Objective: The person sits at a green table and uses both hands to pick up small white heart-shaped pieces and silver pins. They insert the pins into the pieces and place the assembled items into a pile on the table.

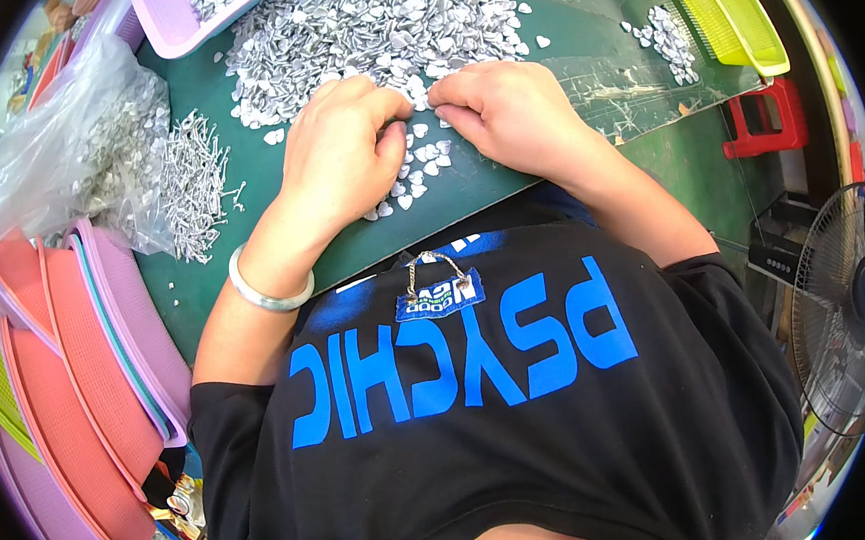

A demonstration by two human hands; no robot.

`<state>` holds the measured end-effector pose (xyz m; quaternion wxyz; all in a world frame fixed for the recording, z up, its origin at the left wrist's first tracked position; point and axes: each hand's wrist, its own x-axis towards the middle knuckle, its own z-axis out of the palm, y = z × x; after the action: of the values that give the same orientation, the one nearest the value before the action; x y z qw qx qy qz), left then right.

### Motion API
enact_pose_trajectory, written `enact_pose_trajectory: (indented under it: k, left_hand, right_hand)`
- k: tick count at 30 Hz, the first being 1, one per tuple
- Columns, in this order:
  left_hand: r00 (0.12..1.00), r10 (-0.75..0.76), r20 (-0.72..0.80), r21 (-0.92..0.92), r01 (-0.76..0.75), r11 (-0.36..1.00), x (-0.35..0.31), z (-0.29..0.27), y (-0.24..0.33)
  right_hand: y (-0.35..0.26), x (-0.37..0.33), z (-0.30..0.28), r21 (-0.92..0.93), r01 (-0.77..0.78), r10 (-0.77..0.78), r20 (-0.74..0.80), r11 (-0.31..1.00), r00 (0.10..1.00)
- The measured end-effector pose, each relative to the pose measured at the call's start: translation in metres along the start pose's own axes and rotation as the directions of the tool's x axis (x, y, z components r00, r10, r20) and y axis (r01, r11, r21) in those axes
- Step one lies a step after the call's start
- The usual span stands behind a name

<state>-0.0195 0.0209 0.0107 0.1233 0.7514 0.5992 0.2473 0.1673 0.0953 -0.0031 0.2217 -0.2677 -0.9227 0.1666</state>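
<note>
The left hand [339, 151] and the right hand [517, 114] have curled fingers; whether they pinch something, I cannot tell. Silver heart pieces [365, 24] lie heaped just far of them; to the right, the green table [588, 53] is mostly open between its near edge and the lime basket [725, 9]

Silver-grey heart-shaped pieces [366, 34] toward the far edge of a dark green tabletop [256, 182]; lime-green mesh-patterned basket [710, 0] near its right edge; black T-shirt [526, 464] with bright blue lettering [474, 377].
</note>
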Motion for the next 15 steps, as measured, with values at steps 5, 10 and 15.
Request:
enact_pose_trajectory:
  k: [5, 10, 15]
  left_hand:
    - [0.997, 0.08, 0.022, -0.049, -0.079, 0.996, -0.005, -0.001, -0.004]
    - [0.997, 0.052, -0.061, -0.058, -0.055, 0.997, 0.0, 0.0, -0.006]
    - [0.989, 0.12, -0.091, 0.059, -0.115, 0.992, 0.012, 0.005, -0.005]
  right_hand:
    - [0.0, -0.005, -0.009, 0.036, -0.008, 0.004, 0.114, 0.999, 0.993]
    - [0.004, -0.006, -0.017, 0.125, -0.074, 0.071, 0.033, 0.989, 0.997]
    - [0.006, -0.006, -0.021, 0.097, -0.079, 0.072, 0.081, 0.992, 0.994]
